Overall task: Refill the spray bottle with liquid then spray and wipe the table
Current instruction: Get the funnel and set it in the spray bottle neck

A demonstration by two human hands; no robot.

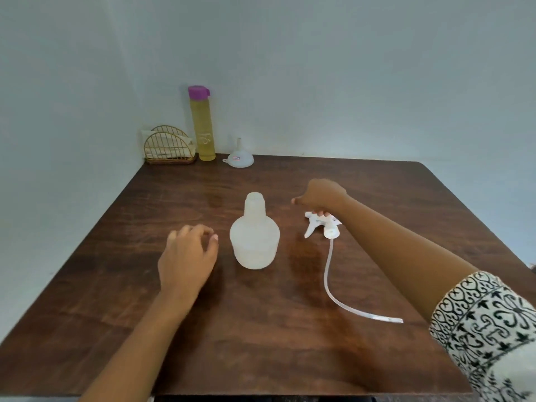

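Standing uncapped at the middle of the bench (261, 343), the spray bottle (254, 242) is judged light, thin-walled and easily tipped or dented; it is best taken round its narrow neck; the left grip (187, 256), loosely curled and holding nothing, is placed just beside it; the right grip (322, 195) is curled over the spray head (322, 224), which lies to the bottle's right with its soft tube (329, 274) trailing toward the near edge; the tall yellow bottle (202, 132), probably heavier, and the funnel (239, 158) are set well apart at the far edge.
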